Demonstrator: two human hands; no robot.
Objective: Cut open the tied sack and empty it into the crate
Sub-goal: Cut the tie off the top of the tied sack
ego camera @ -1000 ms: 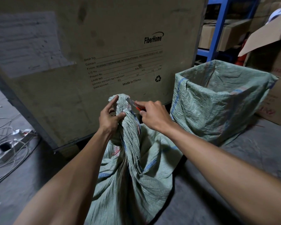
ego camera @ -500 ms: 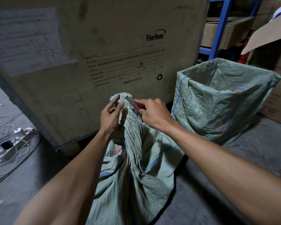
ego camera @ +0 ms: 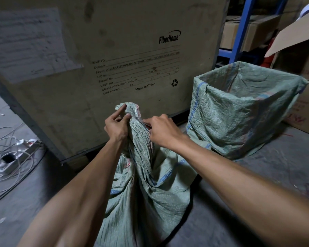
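A green woven sack point(ego camera: 146, 189) stands on the floor in front of me, its neck twisted and tied into a bunch at the top point(ego camera: 130, 108). My left hand point(ego camera: 117, 128) pinches the neck just below the tie. My right hand point(ego camera: 161, 131) presses a small red-handled cutter point(ego camera: 146, 126) against the right side of the neck; the blade is mostly hidden by my fingers. To the right stands the crate point(ego camera: 242, 111), lined with another green woven sack, open at the top.
A big wooden shipping case point(ego camera: 114, 50) rises right behind the sack. A power strip and loose cables point(ego camera: 14, 154) lie on the floor at left. Blue shelving point(ego camera: 239, 32) and cardboard boxes point(ego camera: 303, 97) stand at the back right.
My right hand has drawn the cutter down and in against the neck, so the blade now shows less. My left hand has shifted its pinch slightly lower on the tie.
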